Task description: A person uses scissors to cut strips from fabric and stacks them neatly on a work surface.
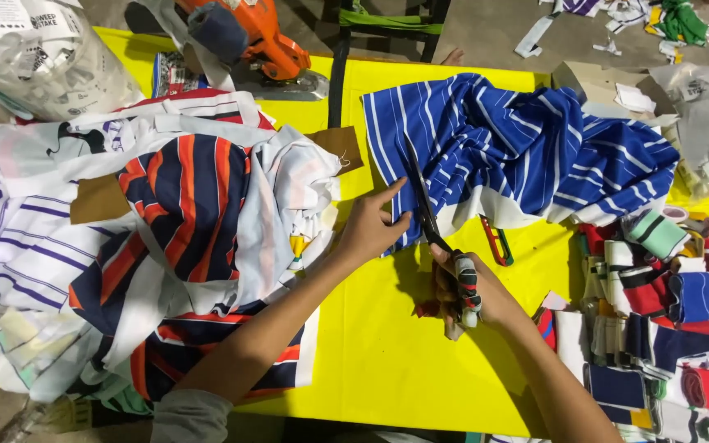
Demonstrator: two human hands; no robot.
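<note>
1. Nearest the camera, the right hand (471, 294) is seen closed through the cloth-wrapped handles of a pair of scissors (425, 209); the fingers are curled tight about them.
2. The scissors' long axis runs up and slightly leftward from that hand, the dark blades lying almost together along the left edge of the blue striped fabric (519, 148).
3. Just left of the blades, the left hand (368, 230) is laid flat with fingers spread and the forefinger pointing at the fabric's edge; the edge is pressed down, nothing is gripped.
4. The fabric lies ahead and to the right of both hands, bunched on the yellow table (387, 361); the left hand is the nearer to its cut edge.
5. A small red-handled tool (496, 240) rests just right of the scissors.
6. Farther left, a pile of striped cloth pieces (182, 213) is heaped; folded striped strips (666, 312) are stacked at the right.
</note>
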